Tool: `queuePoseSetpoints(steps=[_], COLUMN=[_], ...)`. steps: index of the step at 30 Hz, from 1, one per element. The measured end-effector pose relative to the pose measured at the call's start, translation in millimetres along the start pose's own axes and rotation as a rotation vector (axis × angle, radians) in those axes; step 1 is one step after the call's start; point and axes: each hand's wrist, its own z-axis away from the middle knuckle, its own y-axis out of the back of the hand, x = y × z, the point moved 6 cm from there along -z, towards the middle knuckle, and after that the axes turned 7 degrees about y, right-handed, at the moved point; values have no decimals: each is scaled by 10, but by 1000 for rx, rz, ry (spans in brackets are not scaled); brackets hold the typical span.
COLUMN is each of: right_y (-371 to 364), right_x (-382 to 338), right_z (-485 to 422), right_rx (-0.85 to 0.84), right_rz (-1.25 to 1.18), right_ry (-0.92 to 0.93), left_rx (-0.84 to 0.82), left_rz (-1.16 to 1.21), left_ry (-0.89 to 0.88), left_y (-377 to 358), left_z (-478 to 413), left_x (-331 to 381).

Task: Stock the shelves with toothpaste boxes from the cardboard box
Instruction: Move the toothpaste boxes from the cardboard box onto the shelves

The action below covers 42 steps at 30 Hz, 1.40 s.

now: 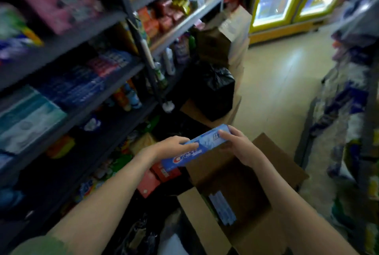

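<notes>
While over cardboard box (274,153), left hand (171,147), right hand (241,147) fingers (225,133) grasp "Crest" toothpaste box (206,142).

- Floor (276,82): the open cardboard box (196,220) stands on it (flaps spread), with brown cartons (235,35) beyond the box.
- Shelves (61,47), left of the box: stacked toothpaste boxes (82,82) and bottles (131,95) (labels too blurred to read).

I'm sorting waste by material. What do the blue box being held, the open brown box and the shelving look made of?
Blue toothpaste box: likely thin paperboard, slightly glossy, with crisp edges and bright print. Open brown box: plain matte cardboard, seemingly corrugated, with dull folded flaps. Shelving: probably grey painted metal, given thin flat shelf edges and slim uprights; blur leaves it uncertain.
</notes>
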Motion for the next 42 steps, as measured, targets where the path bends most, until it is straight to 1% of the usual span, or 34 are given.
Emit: queuePoseSetpoints(steps=[2, 4, 6, 9, 11, 14, 17, 19, 21, 23, 25, 28, 31, 33, 35, 38, 42], right_y=[-340, -689, -1007, -1465, -1777, -2247, -2718, -3014, -3271, -3498, -3709, -4066, -4406, -4596, -4761, -5019, -5239], right_x=[-186, -359, -490, -672, -797, -970, -1106, -1204, -1269, -1337, -1432, -1673, -1927, -2029, -2099, -2161, -2064], right_z=[-152, -277, -375, -515, -625, -811, -990, -1100, -1234, -1378, -1541, -1629, -1759, -1920, -2108, -2375, -2726], right_rx=[-15, -36, -48, -62, -77, -77, -84, -113, -131, -146, -159, -184, -185, -164, -145, -173, -245], right_rz=[42, 70, 53, -3, -29, -54, -78, -47, 44, 211, 346, 407, 578, 639, 667, 739, 712], right_ry=[43, 87, 109, 142, 168, 183, 186, 203, 212, 230, 242, 302, 484, 547, 566, 591, 529], left_rx=[-42, -69, -3, 183, 324, 553, 766, 887, 988, 1089, 1181, 1313, 1504, 1594, 1634, 1620, 1629], left_rz=[207, 465, 603, 702, 864, 1195, 1367, 1440, 1459, 1442, 1362, 1148, 840, 698, 648, 675, 656], left_ry=[56, 63, 67, 58, 17, -98, -196, -211, -205, -203, -157, -74, 56, 138, 177, 218, 324], left_y=[208, 427, 702, 1131, 1383, 1697, 1966, 2131, 2299, 2471, 2666, 2952, 3176, 3292, 3417, 3633, 3880], left_z=[260, 504, 739, 1127, 1372, 1708, 1949, 2078, 2200, 2355, 2522, 2766, 2933, 2962, 2914, 2740, 2534], left_x=[-115, -290, -538, -931, -1170, -1474, -1711, -1854, -1987, -2093, -2185, -2257, -2324, -2361, -2403, -2468, -2559])
